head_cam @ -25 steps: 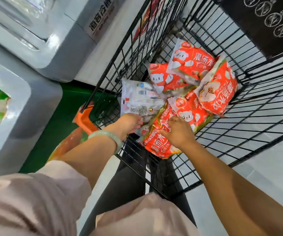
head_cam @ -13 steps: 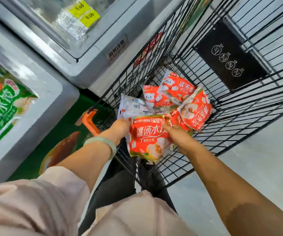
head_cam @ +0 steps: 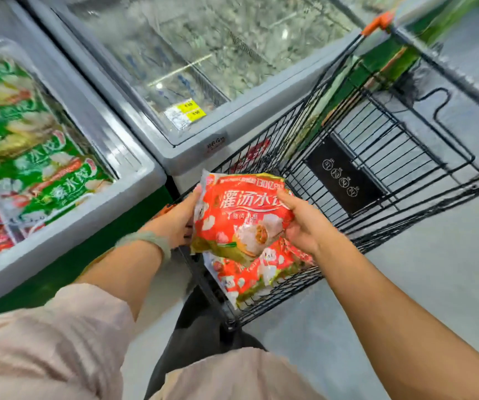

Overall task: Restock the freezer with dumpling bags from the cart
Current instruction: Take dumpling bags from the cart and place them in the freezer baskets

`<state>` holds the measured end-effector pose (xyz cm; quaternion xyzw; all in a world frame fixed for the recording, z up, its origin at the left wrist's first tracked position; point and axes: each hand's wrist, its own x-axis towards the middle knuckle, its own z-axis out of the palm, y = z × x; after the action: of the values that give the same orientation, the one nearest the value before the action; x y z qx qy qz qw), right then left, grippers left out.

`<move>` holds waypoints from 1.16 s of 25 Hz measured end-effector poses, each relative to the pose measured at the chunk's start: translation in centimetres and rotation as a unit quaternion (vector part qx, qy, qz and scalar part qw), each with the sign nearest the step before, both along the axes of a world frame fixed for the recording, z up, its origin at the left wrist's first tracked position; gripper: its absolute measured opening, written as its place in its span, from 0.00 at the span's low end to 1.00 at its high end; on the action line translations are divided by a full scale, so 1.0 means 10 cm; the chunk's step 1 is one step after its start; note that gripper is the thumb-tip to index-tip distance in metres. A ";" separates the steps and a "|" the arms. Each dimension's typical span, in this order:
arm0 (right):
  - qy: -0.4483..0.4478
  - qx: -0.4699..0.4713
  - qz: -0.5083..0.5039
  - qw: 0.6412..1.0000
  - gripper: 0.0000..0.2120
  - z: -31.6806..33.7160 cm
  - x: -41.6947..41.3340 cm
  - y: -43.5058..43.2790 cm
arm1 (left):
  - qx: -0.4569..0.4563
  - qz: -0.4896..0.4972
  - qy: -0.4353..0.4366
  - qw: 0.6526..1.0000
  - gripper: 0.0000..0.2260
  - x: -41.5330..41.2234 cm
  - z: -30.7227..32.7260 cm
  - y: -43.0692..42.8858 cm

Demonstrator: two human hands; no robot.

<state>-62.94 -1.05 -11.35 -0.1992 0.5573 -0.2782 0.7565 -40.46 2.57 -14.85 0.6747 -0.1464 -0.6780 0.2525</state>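
Note:
A red dumpling bag (head_cam: pixel 241 217) is held up above the near end of the black wire cart (head_cam: pixel 377 174). My left hand (head_cam: pixel 176 219) grips its left edge and my right hand (head_cam: pixel 301 223) grips its right edge. Under it, more red dumpling bags (head_cam: pixel 255 275) lie in the cart's near corner, partly hidden by the held bag. The open chest freezer (head_cam: pixel 134 180) at the left holds green and red bags.
A second grey freezer (head_cam: pixel 218 140) with a frosted glass lid and yellow price tags (head_cam: pixel 190 108) stands behind the cart. The cart's orange handle corner (head_cam: pixel 377 21) is at the top right. Grey floor (head_cam: pixel 434 284) lies to the right.
Both hands have lifted the red bag up out of the cart's pile. The view has swung up and left, so both freezers now show more fully.

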 end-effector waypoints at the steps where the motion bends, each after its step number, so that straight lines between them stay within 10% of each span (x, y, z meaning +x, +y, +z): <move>1: 0.000 -0.007 0.003 1.000 0.11 0.09 0.00 0.04 | 0.003 0.002 0.042 0.999 0.33 0.03 0.10 0.09; 10: -0.045 -0.051 0.068 0.995 0.16 0.76 0.47 0.28 | -0.121 0.121 0.133 0.976 0.15 0.39 0.75 0.88; 23: 0.117 -0.058 0.245 0.961 0.14 0.63 2.42 0.82 | -0.190 0.224 0.057 0.954 0.21 2.25 1.08 1.89; 29: 0.052 -0.030 0.308 0.950 0.18 0.57 3.71 1.30 | -0.188 0.218 0.054 0.956 0.24 3.39 1.16 2.36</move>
<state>-25.83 11.98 -5.70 -0.3977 0.4991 -0.0376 0.7690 -6.53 26.20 -3.26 0.5926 -0.1072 -0.6023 0.5240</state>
